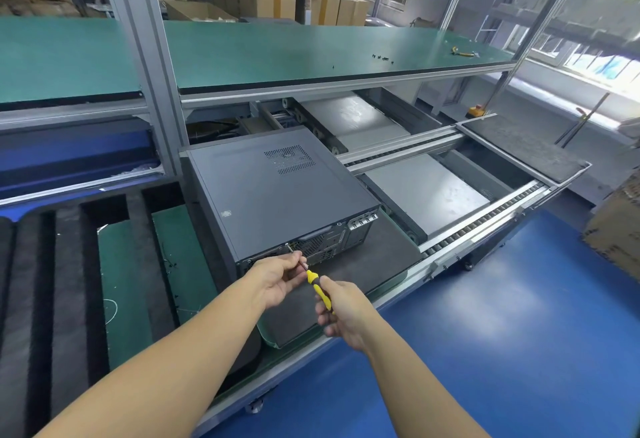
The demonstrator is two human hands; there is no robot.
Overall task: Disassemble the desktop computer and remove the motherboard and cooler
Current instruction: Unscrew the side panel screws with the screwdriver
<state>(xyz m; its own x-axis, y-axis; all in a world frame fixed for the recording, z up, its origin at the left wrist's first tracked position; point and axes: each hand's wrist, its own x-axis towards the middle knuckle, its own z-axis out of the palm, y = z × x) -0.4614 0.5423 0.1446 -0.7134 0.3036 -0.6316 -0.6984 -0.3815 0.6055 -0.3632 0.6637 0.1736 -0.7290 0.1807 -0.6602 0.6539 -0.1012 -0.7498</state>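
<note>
Two hands on one screwdriver [316, 284]: left hand [277, 280] fingers [297, 261] pinching its metal shaft, right hand [343, 313] curled round the yellow handle. Tip against the back panel of the computer [273, 195], lying flat on the bench [183, 264].

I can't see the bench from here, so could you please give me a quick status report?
Right hand grips screwdriver handle, left hand pinches its shaft. Tip at rear panel; desktop computer cover on. Nothing in the way.

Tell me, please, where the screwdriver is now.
Head view, below centre: the screwdriver is held by the right hand at its handle and the left hand at its shaft, tip at the rear of the computer case.
</note>
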